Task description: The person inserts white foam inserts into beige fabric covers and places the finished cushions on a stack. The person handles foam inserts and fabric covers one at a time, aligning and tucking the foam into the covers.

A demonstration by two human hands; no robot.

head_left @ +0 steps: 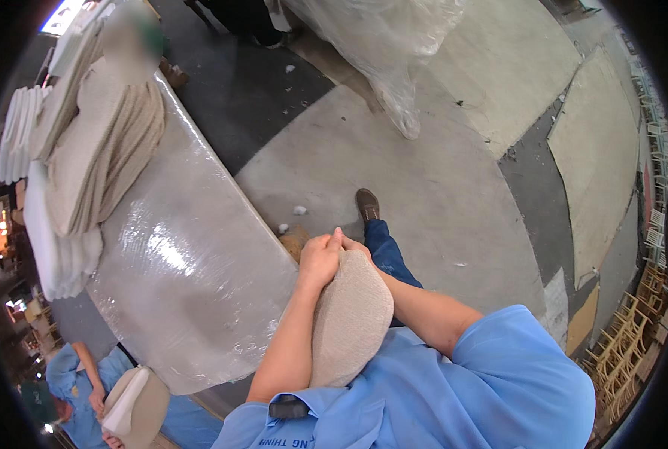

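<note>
A beige fabric-covered cushion point(353, 322) rests upright against my body, between my two forearms. At its narrow far end, my left hand point(321, 260) is closed on the edge with the thumb pointing forward. My right hand point(355, 245) meets it there, closed at the same corner; its fingers are partly hidden behind the cushion. Just left of my hands runs the edge of a table point(199, 299) wrapped in shiny clear film.
Beige cushions point(117, 142) are stacked at the table's far left, beside white foam pads point(61, 254). At lower left, a co-worker in blue point(68, 374) holds another cushion point(141, 415). Clear plastic sheeting point(394, 52) lies ahead. Wooden chair frames point(633, 325) line the right.
</note>
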